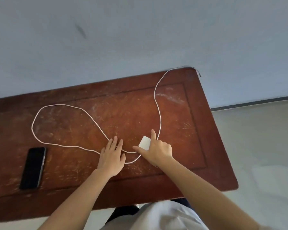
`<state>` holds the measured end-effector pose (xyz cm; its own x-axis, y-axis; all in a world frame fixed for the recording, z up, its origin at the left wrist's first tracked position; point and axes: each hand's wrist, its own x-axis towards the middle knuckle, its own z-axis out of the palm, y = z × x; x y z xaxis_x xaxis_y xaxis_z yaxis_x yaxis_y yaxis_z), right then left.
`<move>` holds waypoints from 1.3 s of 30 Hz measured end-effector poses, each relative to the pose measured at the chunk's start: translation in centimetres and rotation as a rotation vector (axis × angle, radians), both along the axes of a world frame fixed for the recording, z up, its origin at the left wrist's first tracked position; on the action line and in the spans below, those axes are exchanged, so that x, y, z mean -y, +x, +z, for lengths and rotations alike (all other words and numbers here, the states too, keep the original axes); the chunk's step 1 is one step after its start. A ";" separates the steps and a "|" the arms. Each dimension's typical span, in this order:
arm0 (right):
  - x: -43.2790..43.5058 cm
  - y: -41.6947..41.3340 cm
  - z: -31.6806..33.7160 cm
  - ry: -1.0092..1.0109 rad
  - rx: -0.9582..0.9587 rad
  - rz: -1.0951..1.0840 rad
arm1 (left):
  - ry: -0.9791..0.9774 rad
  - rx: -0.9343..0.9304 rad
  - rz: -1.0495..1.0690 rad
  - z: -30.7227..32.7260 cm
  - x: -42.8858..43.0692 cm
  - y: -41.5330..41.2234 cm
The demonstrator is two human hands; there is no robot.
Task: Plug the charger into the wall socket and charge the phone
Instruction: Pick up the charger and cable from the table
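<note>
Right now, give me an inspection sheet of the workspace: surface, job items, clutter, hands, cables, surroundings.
Surface: wooden table, reddish brown, scratched and scuffed, pushed near a wall.
Job's things: phone lies screen dark at the table's left, nothing plugged in; white charger lies on the table near its middle.
Clutter: nothing seen.
Grippers: left hand flat and open on the table, over the cable; right hand closing thumb and forefinger around the charger, grip not clearly closed.
Cables: white cable loops widely across the table, and one run goes off the far right corner.
Surroundings: pale blue wall, light floor; no wall socket in view.
</note>
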<state>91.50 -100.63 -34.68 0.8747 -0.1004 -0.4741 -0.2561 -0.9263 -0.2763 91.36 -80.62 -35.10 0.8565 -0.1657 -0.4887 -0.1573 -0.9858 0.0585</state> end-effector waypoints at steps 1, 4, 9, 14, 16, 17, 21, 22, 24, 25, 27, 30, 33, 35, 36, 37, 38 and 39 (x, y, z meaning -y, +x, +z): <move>0.1 0.3 -0.2 -0.015 -0.007 0.025 | 0.020 0.002 0.007 -0.1 0.3 -0.1; 1.3 0.8 -0.3 0.015 -0.028 0.041 | 0.087 0.057 0.009 0.1 1.5 -0.4; 4.9 -0.2 -0.3 0.171 -0.001 -0.050 | 0.147 0.169 -0.143 1.4 2.7 -1.0; 9.9 -0.5 0.5 0.563 -0.054 -0.448 | 0.230 0.136 -0.200 2.7 4.5 -1.3; 11.5 -0.2 0.6 0.765 -0.142 -0.618 | 0.255 0.122 -0.214 2.4 5.0 -1.7; 11.9 -0.1 0.5 0.875 -0.208 -0.684 | 0.250 0.119 -0.201 2.3 5.1 -2.0; 11.4 -0.1 0.3 1.182 -0.397 -0.822 | 0.113 0.162 -0.135 3.0 5.4 -4.3; 10.8 -0.1 0.3 1.222 -0.411 -0.830 | 0.056 0.214 -0.133 3.2 5.4 -5.1; 9.4 0.0 0.3 1.339 -0.442 -0.879 | -0.082 0.277 -0.120 3.7 5.5 -6.9; 8.5 0.0 0.5 1.417 -0.465 -0.916 | -0.142 0.294 -0.102 4.0 5.5 -7.7; 6.7 0.2 1.1 1.544 -0.474 -0.941 | -0.228 0.331 -0.049 4.7 5.0 -9.1; 4.3 1.2 2.4 1.653 -0.400 -0.900 | -0.287 0.364 0.088 5.8 2.8 -10.8; 2.2 2.0 4.4 1.602 -0.299 -0.829 | -0.291 0.437 0.288 6.6 -0.8 -12.3; 0.7 1.8 6.0 1.459 -0.234 -0.664 | -0.310 0.510 0.414 7.3 -3.3 -13.1; -0.4 1.3 7.0 1.378 -0.229 -0.540 | -0.332 0.547 0.471 7.7 -4.5 -13.4; -1.6 0.6 7.9 1.313 -0.251 -0.413 | -0.362 0.579 0.520 8.1 -5.8 -13.8; -2.9 -0.3 8.9 1.274 -0.294 -0.297 | -0.397 0.602 0.567 8.5 -7.2 -14.3; -4.5 -1.2 9.8 1.263 -0.349 -0.198 | -0.441 0.611 0.615 9.0 -8.6 -15.0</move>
<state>90.27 -96.09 -24.85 0.7105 0.4624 -0.5304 -0.5890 -0.0215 -0.8078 76.35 -71.98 -26.11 0.9404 0.3335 0.0674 0.2516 -0.8151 0.5218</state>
